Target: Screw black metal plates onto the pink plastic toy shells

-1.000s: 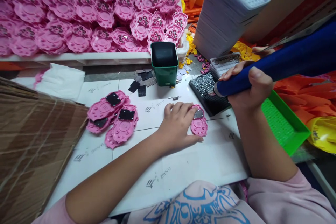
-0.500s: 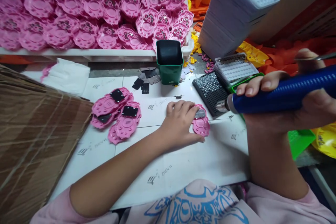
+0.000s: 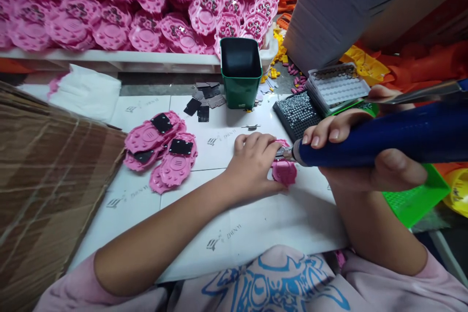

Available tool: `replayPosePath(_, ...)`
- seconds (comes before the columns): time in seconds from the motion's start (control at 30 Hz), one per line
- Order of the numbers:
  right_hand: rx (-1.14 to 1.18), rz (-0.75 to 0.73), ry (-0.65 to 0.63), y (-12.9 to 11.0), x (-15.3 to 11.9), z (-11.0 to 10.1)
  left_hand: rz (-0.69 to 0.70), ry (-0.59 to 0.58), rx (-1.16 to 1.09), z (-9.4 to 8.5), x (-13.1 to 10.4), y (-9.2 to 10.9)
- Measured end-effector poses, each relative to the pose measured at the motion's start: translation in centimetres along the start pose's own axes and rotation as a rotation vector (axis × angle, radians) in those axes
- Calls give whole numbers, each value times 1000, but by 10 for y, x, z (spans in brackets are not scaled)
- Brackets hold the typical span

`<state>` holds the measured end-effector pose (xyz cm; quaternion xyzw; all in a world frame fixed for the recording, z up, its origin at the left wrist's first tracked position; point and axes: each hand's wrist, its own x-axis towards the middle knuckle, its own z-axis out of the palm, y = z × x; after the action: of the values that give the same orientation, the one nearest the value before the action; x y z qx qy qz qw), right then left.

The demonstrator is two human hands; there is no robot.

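Observation:
My left hand (image 3: 252, 168) lies on the white tabletop, its fingers and thumb closed round a small pink plastic casing (image 3: 285, 172). Gripped in my right hand (image 3: 351, 179) is a blue electric screwdriver (image 3: 351, 148). Its metal tip is down at the upper part of the casing, beside my left fingers; the exact contact point is hidden. A slim metal tool like tweezers (image 3: 420, 92) also sits between my right fingers. Several pink casings with black plates (image 3: 179, 163) are piled to the left. A black tray of screws (image 3: 298, 112) stands beyond the screwdriver tip.
A green bin (image 3: 241, 90) stands behind my left hand, with loose black plates (image 3: 204, 99) beside it. At the back is a white crate (image 3: 146, 61) of pink casings. A cardboard box (image 3: 47, 175) borders the left; a tall stack of white trays (image 3: 329, 14) rises at right.
The screwdriver has moved left and its tip has come down onto the pink casing. My left hand still holds the casing in place. The camera view has shifted slightly.

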<state>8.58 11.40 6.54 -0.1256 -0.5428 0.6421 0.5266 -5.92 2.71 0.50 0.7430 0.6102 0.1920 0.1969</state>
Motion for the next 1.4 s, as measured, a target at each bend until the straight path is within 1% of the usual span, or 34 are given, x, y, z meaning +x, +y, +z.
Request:
replayPosePath(0.07,-26,-14,-53,1,0,-1,-5,-10,-4,-1,0,1)
replayPosePath(0.13,-41,-15,-72,2,0,0,-10,-21,-8,-2,0,2)
replayPosePath(0.43,48,12,-13,2,-1,-1,-3,4,2,0,1,0)
replayPosePath(0.63,16,32,-56,4,-2,-1,-9,-18,-1,-3,1,1)
replayPosePath(0.77,23,-16,-76,2,-2,0,-1,-24,-12,-3,2,0)
replayPosePath(0.87,56,-8,-63,-1,-3,1,-10,8,-41,-2,2,-2)
replayPosePath(1.0,90,-24,31,-4,-5,2,-19,112,-95,0,0,-3)
replayPosePath(1.1,94,-26,39,-6,-7,3,-43,165,-110,0,-2,-2)
replayPosePath(1.27,73,-14,41,-8,-9,6,-48,197,-130,-2,-2,-1)
replayPosePath(1.4,60,-11,45,-7,-9,7,-29,191,-142,-3,-1,-2)
